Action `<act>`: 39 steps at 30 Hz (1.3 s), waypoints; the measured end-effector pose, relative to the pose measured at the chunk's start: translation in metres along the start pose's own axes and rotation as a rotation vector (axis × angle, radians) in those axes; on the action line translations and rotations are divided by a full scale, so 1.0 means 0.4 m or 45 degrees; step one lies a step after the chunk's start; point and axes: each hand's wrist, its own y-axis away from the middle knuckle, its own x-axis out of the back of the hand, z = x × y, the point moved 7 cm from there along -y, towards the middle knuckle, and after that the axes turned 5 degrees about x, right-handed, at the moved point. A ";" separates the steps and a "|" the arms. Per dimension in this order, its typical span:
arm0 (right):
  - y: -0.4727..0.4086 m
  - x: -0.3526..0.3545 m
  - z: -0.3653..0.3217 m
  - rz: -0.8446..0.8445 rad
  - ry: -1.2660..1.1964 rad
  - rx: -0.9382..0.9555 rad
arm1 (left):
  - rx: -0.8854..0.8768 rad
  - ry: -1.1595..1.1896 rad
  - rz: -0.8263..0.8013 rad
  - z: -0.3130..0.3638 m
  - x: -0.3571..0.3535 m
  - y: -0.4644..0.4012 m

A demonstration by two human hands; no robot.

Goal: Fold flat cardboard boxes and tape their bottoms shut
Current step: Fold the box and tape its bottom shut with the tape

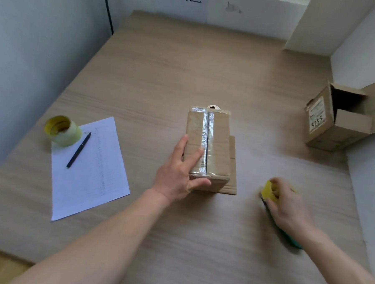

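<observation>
Cardboard, light and stiff, forms the taped box (208,147) at mid-table (164,75), which is steadied by the flat left hand (180,174) and best gripped by its side walls, while a yellow tape cutter (268,190) is clasped by the right hand (287,203) beside it.

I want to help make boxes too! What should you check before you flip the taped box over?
1. Tape strip covers the middle seam of the box: ok.
2. Tape ends wrap over both edges: ok.
3. Left hand holds the box: ok.
4. Right hand grips the yellow tool, off the box: ok.
5. Tape pressed flat: not ok, looks crinkled.
6. Flaps underneath: cannot tell.
</observation>
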 end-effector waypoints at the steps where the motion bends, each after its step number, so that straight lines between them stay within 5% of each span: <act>1: 0.004 -0.023 0.008 -0.085 0.083 0.008 | -0.031 -0.011 0.006 -0.004 0.002 -0.006; 4: 0.011 -0.047 0.017 -0.209 0.400 -0.040 | -0.111 -0.012 0.038 0.003 0.005 -0.016; 6: -0.004 -0.006 -0.038 0.069 0.329 -0.029 | -0.113 -0.020 0.025 0.002 0.003 -0.020; 8: -0.017 0.032 -0.162 0.322 0.058 0.256 | -0.106 -0.015 -0.010 0.000 -0.003 -0.020; 11: -0.053 0.002 -0.336 0.117 -0.140 0.688 | -0.123 -0.038 -0.035 -0.005 -0.010 -0.024; 13: -0.075 -0.040 -0.377 -0.063 -0.162 0.731 | -0.151 -0.037 -0.039 -0.005 -0.008 -0.025; 19: -0.090 -0.053 -0.366 -0.082 -0.051 0.849 | -0.264 0.126 -0.081 -0.031 0.006 -0.039; 22: -0.084 -0.056 -0.357 -0.100 -0.208 0.729 | -0.151 0.181 -0.210 -0.064 -0.015 -0.038; 27: -0.069 -0.069 -0.357 0.091 -0.692 0.293 | 0.092 0.466 -0.060 -0.038 -0.004 -0.042; 32: -0.065 -0.067 -0.347 0.081 -0.634 0.165 | -0.100 -0.208 0.032 0.013 0.031 -0.088; 39: -0.038 -0.077 -0.377 0.109 -0.612 0.167 | -0.210 -0.583 -0.309 0.045 -0.025 -0.293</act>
